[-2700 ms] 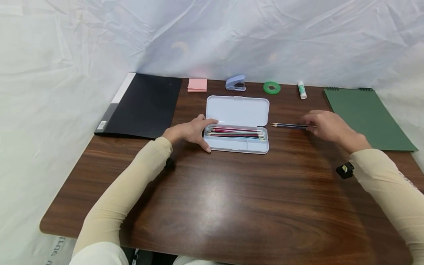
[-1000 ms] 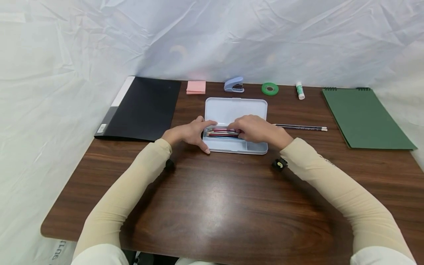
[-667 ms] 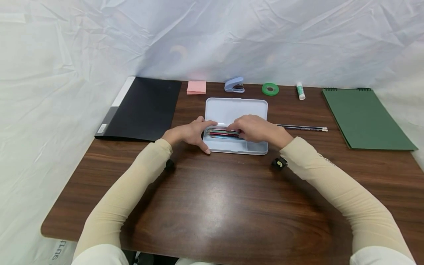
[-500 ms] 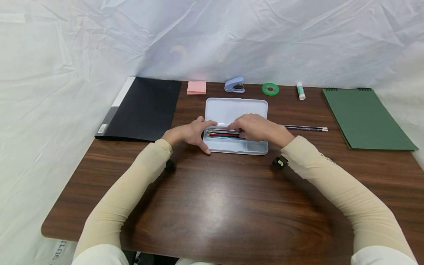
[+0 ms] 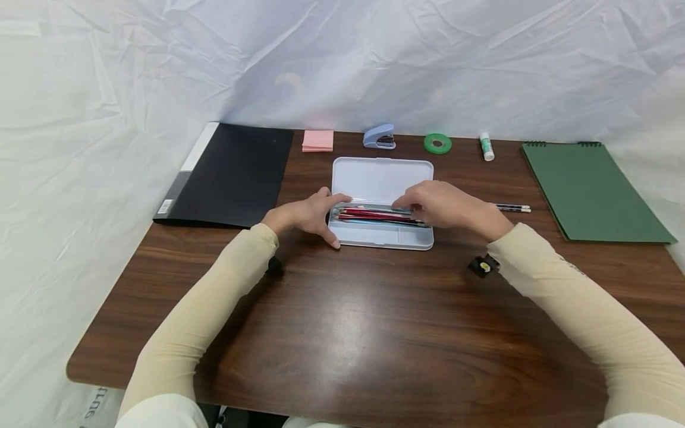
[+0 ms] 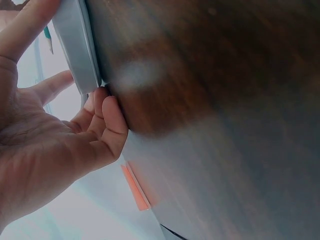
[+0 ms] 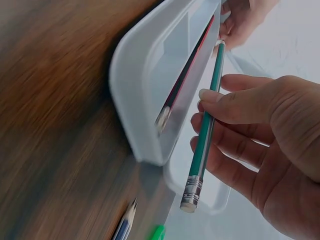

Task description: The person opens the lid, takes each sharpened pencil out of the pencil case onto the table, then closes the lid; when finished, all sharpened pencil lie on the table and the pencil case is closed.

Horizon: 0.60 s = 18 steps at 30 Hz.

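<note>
A white pencil case [image 5: 414, 238] stands with its lid [image 5: 382, 178] raised, holding several pencils [image 5: 369, 215], mostly red and dark. My left hand [image 5: 307, 215] holds the case's left end, the thumb at the front edge and the index finger by the hinge. In the left wrist view the other fingers curl beside the case's end [image 6: 77, 45]. Over the case's right part, my right hand [image 5: 441, 203] pinches a green pencil [image 7: 202, 142] between thumb and fingers, its eraser end toward the wrist camera. A red-and-black pencil [image 7: 184, 80] lies inside the case below it.
Dark pencils [image 5: 514, 208] lie right of the case, partly behind the right wrist. Along the back stand pink sticky notes [image 5: 318, 141], a stapler [image 5: 379, 137], green tape [image 5: 437, 143] and a glue stick [image 5: 486, 147]. A black folder [image 5: 235, 172] and green notebook [image 5: 594, 190] flank them.
My right hand went from the dark pencils on the table to the case, reached among its pencils, and has now shifted right with a green pencil. The left hand stays put.
</note>
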{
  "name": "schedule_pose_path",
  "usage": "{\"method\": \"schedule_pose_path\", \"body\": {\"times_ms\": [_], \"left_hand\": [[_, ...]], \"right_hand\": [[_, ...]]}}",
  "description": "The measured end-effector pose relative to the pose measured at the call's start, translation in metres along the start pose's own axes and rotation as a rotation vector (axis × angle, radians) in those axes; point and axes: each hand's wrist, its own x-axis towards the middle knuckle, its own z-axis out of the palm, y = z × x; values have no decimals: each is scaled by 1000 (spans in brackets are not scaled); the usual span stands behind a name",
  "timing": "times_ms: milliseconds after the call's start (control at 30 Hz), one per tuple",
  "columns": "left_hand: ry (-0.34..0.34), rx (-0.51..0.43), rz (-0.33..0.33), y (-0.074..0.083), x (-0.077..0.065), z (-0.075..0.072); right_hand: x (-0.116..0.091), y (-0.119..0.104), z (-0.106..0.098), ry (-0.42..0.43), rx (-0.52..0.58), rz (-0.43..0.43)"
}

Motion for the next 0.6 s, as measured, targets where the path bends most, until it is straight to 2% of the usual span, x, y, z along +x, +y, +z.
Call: {"method": "schedule_pose_path", "body": {"times_ms": [600], "left_hand": [[-5,-7,0,0,-2,0]], "right_hand": [[-78,36,-16,14,74,125]]}}
